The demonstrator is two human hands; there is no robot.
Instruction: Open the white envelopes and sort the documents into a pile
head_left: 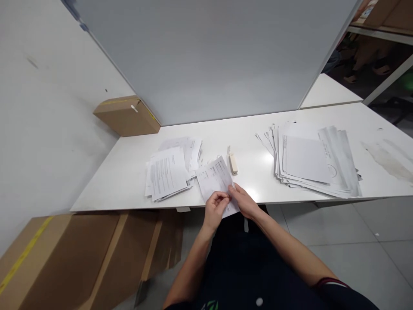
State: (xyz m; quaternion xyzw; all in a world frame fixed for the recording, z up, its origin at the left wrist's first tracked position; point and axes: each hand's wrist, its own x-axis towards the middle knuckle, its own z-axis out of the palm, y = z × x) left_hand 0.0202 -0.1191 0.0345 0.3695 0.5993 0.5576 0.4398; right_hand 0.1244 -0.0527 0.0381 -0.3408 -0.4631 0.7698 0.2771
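A printed sheet of paper (211,177) is held at a slant over the table's front edge, partly hidden by my fingers. My right hand (243,201) grips its right edge, thumb on top. Over the lower part of the sheet, my left hand (217,210) is closed in a pinch beside the right thumb. What lies between its fingertips is too small to make out. Just beyond the sheet lies a cream stapler (233,164). Below my right hand hangs a narrow pale strip (246,224).
Left of my hands lies a loose pile of printed sheets (167,172). A thicker stack of papers (306,159) sits on the right. A cardboard box (127,116) stands at the back left, against a grey upright panel (219,56). Large cartons (64,258) stand below the white table (106,181).
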